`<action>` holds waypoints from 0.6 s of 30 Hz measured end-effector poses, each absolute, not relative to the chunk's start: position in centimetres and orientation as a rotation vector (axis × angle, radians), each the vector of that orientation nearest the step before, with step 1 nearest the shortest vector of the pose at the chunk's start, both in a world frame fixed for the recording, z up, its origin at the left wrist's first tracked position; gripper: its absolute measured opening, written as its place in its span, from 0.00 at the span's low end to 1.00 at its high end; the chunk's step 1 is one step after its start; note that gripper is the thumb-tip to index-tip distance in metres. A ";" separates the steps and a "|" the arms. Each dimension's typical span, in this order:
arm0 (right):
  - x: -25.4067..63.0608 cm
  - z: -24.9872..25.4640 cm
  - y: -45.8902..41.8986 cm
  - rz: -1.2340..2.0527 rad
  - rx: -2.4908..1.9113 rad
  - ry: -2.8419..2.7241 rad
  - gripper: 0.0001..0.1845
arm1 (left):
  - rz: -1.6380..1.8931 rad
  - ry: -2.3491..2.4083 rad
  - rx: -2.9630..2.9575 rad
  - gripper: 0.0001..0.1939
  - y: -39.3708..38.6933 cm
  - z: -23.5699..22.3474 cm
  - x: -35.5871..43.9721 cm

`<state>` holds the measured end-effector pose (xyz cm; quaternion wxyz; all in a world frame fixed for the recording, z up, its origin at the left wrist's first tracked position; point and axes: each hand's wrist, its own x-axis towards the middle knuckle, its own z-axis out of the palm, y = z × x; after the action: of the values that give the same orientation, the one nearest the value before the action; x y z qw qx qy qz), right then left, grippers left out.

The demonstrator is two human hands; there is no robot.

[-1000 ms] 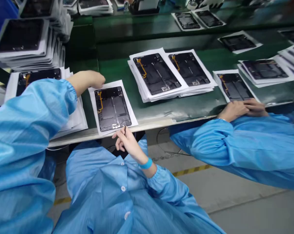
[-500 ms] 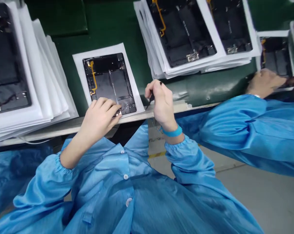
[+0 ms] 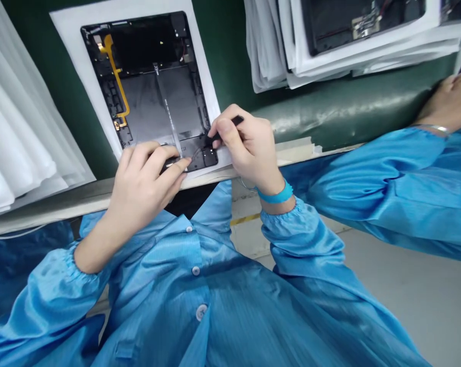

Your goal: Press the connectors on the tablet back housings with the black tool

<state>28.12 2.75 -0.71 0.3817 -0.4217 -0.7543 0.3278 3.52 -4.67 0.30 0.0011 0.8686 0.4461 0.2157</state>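
An open black tablet chassis [image 3: 150,86] with a yellow flex cable lies on a white sheet [image 3: 77,76] at the table's front edge. My left hand [image 3: 142,186] rests on the chassis's near edge, its fingertips pressed down beside a thin cable. My right hand [image 3: 246,148] pinches a slim black tool [image 3: 228,127], whose tip touches the chassis's lower right corner. A blue band circles my right wrist.
A fanned pile of white sheets [image 3: 20,137] lies at the left. More chassis on stacked sheets [image 3: 349,46] sit at the upper right. A co-worker's hand [image 3: 450,99] and blue sleeve rest on the green table [image 3: 330,114] at the right.
The view has closed in on the chassis. My right hand has brought the black tool from beside the sheet onto the chassis's lower right corner. My left hand stays on the near edge.
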 end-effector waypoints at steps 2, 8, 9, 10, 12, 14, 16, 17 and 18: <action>28.2 -0.7 2.9 0.798 -1.072 -1.994 0.31 | 0.677 1.367 2.763 0.11 -4.5 0.4 3.5; 29.0 -0.1 3.8 0.700 -0.978 -2.229 0.31 | 0.594 1.307 2.834 0.13 -4.1 0.8 2.6; 29.0 -0.1 3.8 0.688 -0.975 -2.236 0.30 | 0.554 1.307 2.848 0.13 -4.1 0.9 2.4; 29.0 -0.1 3.6 0.671 -0.979 -2.224 0.30 | 0.512 1.312 2.859 0.14 -4.0 1.0 2.2; 28.6 -0.2 2.9 0.631 -1.002 -2.142 0.29 | 0.460 1.311 2.861 0.15 -3.9 1.2 1.8; 28.0 -0.4 2.0 0.640 -1.038 -2.014 0.26 | 0.432 1.289 2.832 0.16 -3.8 1.4 1.5; 27.3 -0.6 1.0 0.715 -1.055 -1.913 0.23 | 0.453 1.257 2.850 0.17 -3.7 1.6 1.2; 27.0 -0.7 0.6 0.763 -1.057 -1.885 0.21 | 0.468 1.234 2.881 0.17 -3.7 1.6 1.1; 26.8 -0.9 0.3 0.802 -1.055 -1.869 0.20 | 0.470 1.213 2.910 0.18 -3.7 1.6 1.0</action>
<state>26.80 0.34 -0.88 0.4124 -0.4195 -0.7432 0.3187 0.98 -3.66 1.63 -0.0228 0.9127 0.3804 0.1473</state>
